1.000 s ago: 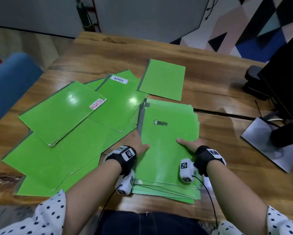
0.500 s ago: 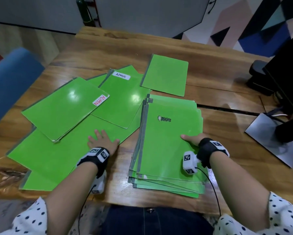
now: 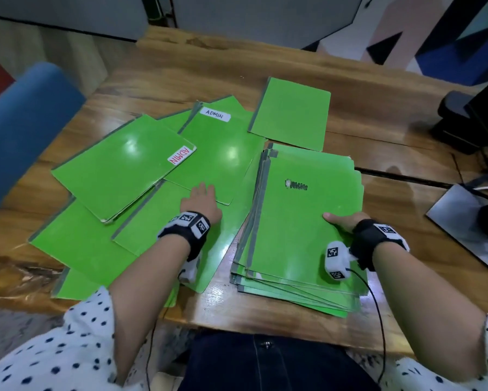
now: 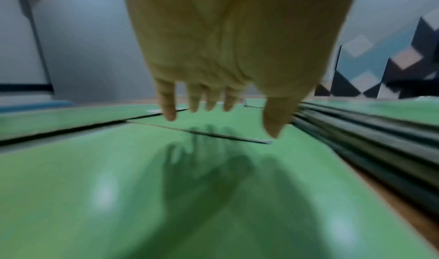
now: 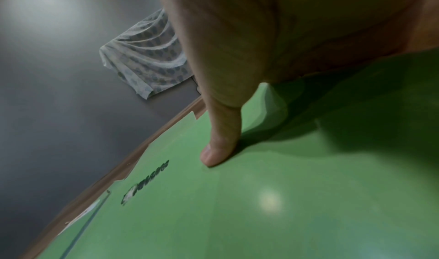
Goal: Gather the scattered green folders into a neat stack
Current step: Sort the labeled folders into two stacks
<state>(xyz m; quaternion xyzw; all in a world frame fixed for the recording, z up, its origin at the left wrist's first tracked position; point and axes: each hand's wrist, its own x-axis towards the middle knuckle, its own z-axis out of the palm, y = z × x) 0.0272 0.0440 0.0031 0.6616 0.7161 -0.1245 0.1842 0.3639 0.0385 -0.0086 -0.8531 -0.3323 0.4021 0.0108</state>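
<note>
A stack of green folders [image 3: 299, 235] lies at the near right of the wooden table [image 3: 237, 66]. My right hand [image 3: 340, 221] holds the stack's right edge, with the thumb [image 5: 219, 150] pressed on the top folder [image 5: 261, 206]; its fingers are hidden. My left hand [image 3: 200, 200] is flat with straight, spread fingers [image 4: 168, 111] just above the scattered folders, at the near edge of the folder with the black ADMIN label [image 3: 217, 148]. A folder with a red ADMIN label [image 3: 118, 170] lies to the left. Another folder [image 3: 290, 114] lies alone further back. More folders [image 3: 76, 249] lie underneath.
A blue chair back [image 3: 25, 131] stands at the left of the table. At the right are a monitor's grey base [image 3: 462, 230] and a black object [image 3: 457, 119]. A dark slit [image 3: 400, 176] runs across the tabletop right of the stack.
My left hand left the stack's left edge, swung left over the scattered folders, then moved forward toward the black-labelled ADMIN folder. My right hand has stayed on the stack's right edge.
</note>
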